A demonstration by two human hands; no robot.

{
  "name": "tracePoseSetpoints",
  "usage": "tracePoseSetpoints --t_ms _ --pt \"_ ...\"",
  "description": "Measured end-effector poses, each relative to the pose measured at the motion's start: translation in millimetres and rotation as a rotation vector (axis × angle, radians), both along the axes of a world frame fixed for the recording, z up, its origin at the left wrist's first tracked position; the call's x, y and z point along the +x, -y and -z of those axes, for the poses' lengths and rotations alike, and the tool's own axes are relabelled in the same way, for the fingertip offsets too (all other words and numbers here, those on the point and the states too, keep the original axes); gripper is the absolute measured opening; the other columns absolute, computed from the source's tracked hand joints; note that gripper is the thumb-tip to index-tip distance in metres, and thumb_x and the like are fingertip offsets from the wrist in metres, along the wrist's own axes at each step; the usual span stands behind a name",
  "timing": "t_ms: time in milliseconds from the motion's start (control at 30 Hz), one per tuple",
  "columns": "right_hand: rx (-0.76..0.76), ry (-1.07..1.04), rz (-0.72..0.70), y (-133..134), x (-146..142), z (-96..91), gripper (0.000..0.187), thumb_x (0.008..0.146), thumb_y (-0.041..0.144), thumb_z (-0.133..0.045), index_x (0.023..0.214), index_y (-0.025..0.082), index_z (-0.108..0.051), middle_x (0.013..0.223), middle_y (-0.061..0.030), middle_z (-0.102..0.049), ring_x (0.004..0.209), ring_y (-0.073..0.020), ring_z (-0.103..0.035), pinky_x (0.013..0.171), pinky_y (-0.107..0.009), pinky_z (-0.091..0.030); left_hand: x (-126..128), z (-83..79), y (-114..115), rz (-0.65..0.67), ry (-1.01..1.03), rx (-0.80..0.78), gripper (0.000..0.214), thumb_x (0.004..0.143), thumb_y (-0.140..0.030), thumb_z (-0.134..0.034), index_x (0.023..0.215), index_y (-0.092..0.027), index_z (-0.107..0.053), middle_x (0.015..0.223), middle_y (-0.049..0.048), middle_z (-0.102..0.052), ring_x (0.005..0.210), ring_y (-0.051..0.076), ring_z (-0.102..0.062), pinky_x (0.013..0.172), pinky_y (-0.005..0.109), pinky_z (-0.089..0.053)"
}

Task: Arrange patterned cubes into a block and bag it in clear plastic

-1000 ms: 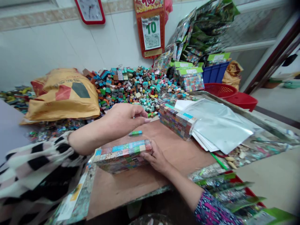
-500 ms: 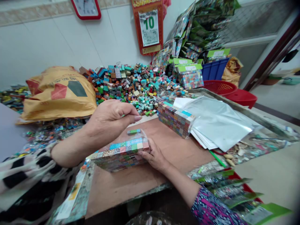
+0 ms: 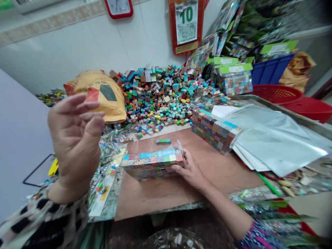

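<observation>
A long block of small patterned bricks (image 3: 153, 162), with clear film at its right end, rests on the brown board (image 3: 145, 204). My right hand (image 3: 190, 171) grips its right end, thumb on the near side and fingers behind. My left hand (image 3: 75, 138) is raised off to the left, apart from the block. Its fingers are loosely bent and spread, slightly blurred, and nothing shows in them. Just behind the block lies a small green and blue strip of bricks (image 3: 163, 141). A second wrapped brick block (image 3: 215, 131) stands farther right.
Loose bricks (image 3: 160, 93) are heaped along the wall, beside a yellow sack (image 3: 111, 100). Clear plastic sheets (image 3: 280, 135) lie over white paper at right, near a green stick (image 3: 268, 183). Green-topped packets (image 3: 237, 79) stand behind, by a red basket (image 3: 277, 95).
My left hand has moved left and up from over the block, and its pinched fingers have come apart. My right hand still holds the block's right end. The view has swung left.
</observation>
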State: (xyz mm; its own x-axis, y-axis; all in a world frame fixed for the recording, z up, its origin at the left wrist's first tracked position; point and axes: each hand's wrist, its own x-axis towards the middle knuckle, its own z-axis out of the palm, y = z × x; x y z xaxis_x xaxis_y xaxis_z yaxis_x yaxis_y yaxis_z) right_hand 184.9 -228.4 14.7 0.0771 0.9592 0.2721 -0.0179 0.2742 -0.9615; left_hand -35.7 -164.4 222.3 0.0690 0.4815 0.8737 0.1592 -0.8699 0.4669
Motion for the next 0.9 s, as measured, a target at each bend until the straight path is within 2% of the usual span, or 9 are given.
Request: tracePoseSetpoints --t_ms 67,167,233,300,400,533,633,900 --pt "-0.026 -0.033 0.068 1.1 3.7 -3.1 0.066 0.072 0.05 -0.077 0.124 0.025 -0.044 0.121 -0.0069 -0.057 0.114 -0.0248 -0.055 0.098 -0.038 -0.043 -28.3 31.4 -3.8 0.01 0.099 -0.186 0.06 0.071 -0.033 -0.084 0.123 -0.024 -0.055 0.115 0.0024 -0.063 0.088 0.01 -0.064 0.083 0.024 -0.049" --pt "-0.002 -0.076 0.128 0.6 7.1 -13.2 0.068 0.067 0.049 -0.082 0.121 0.026 -0.047 0.119 -0.0055 -0.056 0.114 -0.0243 -0.053 0.102 -0.038 -0.04 -60.4 84.1 -4.2 0.02 0.198 -0.525 0.081 0.056 -0.048 -0.09 0.124 -0.026 -0.051 0.13 0.0076 -0.057 0.102 0.018 -0.063 0.083 0.026 -0.05" --pt "0.005 -0.107 0.114 0.0 6.2 -22.1 0.062 0.067 0.047 -0.082 0.116 0.026 -0.051 0.114 -0.004 -0.059 0.11 -0.0231 -0.055 0.1 -0.037 -0.042 -69.3 113.4 -1.1 0.027 0.228 -0.666 0.092 0.051 -0.049 -0.092 0.129 -0.03 -0.046 0.141 0.0088 -0.049 0.112 0.022 -0.061 0.088 0.029 -0.049" --pt "-0.025 -0.142 0.072 -0.1 2.7 -29.7 0.054 0.067 0.046 -0.082 0.109 0.025 -0.055 0.107 -0.0025 -0.062 0.103 -0.0219 -0.058 0.095 -0.035 -0.045 -68.3 132.4 2.9 0.073 0.231 -0.8 0.103 0.044 -0.045 -0.094 0.132 -0.033 -0.042 0.142 0.0092 -0.05 0.115 0.026 -0.06 0.091 0.033 -0.049" --pt "-0.07 -0.237 0.007 0.9 -3.9 -34.8 0.046 0.069 0.045 -0.081 0.104 0.025 -0.058 0.101 -0.0007 -0.066 0.096 -0.0199 -0.061 0.087 -0.032 -0.05 -58.2 142.3 6.4 0.219 0.221 -0.98 0.101 0.044 -0.039 -0.095 0.132 -0.029 -0.046 0.122 0.0096 -0.066 0.109 0.027 -0.063 0.088 0.034 -0.05" --pt "-0.092 -0.304 -0.027 2.5 -6.9 -32.4 0.043 0.072 0.041 -0.08 0.107 0.026 -0.058 0.104 0.0006 -0.067 0.096 -0.0172 -0.062 0.087 -0.03 -0.05 -52.4 143.0 5.0 0.225 0.263 -1.041 0.068 0.05 -0.03 -0.093 0.111 -0.022 -0.063 0.095 0.0032 -0.073 0.088 0.02 -0.067 0.078 0.027 -0.051" --pt "-0.097 -0.278 -0.05 3.2 -4.8 -28.0 0.041 0.076 0.039 -0.077 0.11 0.026 -0.057 0.104 0.0007 -0.066 0.096 -0.0168 -0.062 0.088 -0.029 -0.05 -55.8 148.5 3.6 0.205 0.261 -1.04 0.052 0.051 -0.027 -0.091 0.098 -0.02 -0.069 0.091 0.0016 -0.072 0.083 0.018 -0.066 0.075 0.026 -0.05" --pt "-0.045 -0.11 0.031 2.3 -4.0 -11.6 0.044 0.085 0.041 -0.068 0.123 0.029 -0.049 0.117 -0.0006 -0.06 0.106 -0.0184 -0.058 0.096 -0.031 -0.047 -56.8 167.0 2.4 0.173 0.265 -1.06 0.051 0.05 -0.025 -0.09 0.096 -0.02 -0.068 0.088 0.0001 -0.072 0.079 0.017 -0.065 0.073 0.025 -0.051"
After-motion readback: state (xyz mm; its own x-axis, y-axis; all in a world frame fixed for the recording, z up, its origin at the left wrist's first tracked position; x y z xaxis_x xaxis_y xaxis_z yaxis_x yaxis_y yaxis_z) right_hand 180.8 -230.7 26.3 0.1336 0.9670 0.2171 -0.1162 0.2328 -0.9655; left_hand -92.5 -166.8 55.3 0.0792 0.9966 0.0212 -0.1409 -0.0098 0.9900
